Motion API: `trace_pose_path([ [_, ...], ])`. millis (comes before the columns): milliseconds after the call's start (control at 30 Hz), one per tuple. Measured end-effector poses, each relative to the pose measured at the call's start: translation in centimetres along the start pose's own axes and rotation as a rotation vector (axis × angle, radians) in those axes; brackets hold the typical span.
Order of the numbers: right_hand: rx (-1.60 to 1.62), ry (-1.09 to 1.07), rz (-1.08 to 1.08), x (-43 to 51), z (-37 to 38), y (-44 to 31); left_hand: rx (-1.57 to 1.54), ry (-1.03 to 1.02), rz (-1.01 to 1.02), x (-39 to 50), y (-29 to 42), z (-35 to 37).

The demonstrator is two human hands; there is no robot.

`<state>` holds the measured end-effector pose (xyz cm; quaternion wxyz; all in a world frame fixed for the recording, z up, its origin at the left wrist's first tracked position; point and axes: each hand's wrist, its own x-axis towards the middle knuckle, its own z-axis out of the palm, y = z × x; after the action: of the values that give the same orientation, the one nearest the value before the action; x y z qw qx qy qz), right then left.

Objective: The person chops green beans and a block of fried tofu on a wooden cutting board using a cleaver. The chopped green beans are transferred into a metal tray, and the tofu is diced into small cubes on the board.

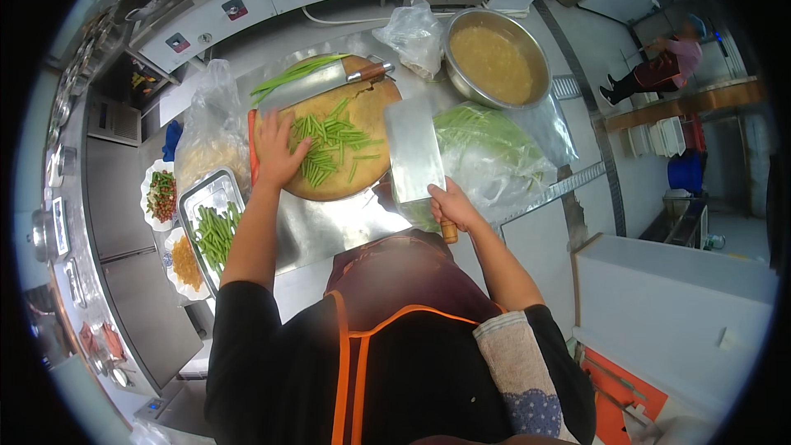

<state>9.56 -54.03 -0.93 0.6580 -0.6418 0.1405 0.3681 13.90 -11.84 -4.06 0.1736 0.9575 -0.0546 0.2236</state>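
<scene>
My right hand (pixel 452 205) grips the wooden handle of a broad cleaver (pixel 413 148). Its blade is held over the right edge of a round wooden chopping board (pixel 371 108). Cut green bean pieces (pixel 330 136) lie loosely in the middle of the board. My left hand (pixel 279 151) is spread at the board's left side, by the bean pieces, with nothing seen in its grasp. A second cleaver (pixel 315 83) rests across the far part of the board, along long green stalks (pixel 296 73). Something long and red (pixel 252 142) shows at the board's left edge.
Left of the board stand a metal tray (pixel 233 180) of cut beans (pixel 216 235), two plates of food (pixel 162 194) and a plastic bag (pixel 210 117). To the right are a bagged green vegetable (pixel 485 142) and a steel bowl (pixel 541 74) of yellowish contents. Another person (pixel 667 62) stands farther off.
</scene>
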Motion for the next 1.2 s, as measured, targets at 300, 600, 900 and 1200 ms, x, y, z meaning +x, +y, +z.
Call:
trace_pose_path([
  [300, -0.247, -0.023, -0.002, 1.2, 2.4, -4.5, -0.304, -0.212, -0.082, -2.7, 6.5, 2.0],
  [600, -0.077, 0.014, 0.021, 0.2, 6.8, 1.5, -0.109, -0.271, -0.128, -2.3, 9.8, 0.8],
  [900, 0.030, -0.142, 0.050, 2.3, 14.0, 2.9, -0.141, -0.092, -0.237, -2.4, 11.2, 3.1],
  [1200, 0.178, -0.170, 0.017, 1.2, 13.7, 3.0, -0.223, 0.148, -0.180, -2.0, 12.4, 2.0],
])
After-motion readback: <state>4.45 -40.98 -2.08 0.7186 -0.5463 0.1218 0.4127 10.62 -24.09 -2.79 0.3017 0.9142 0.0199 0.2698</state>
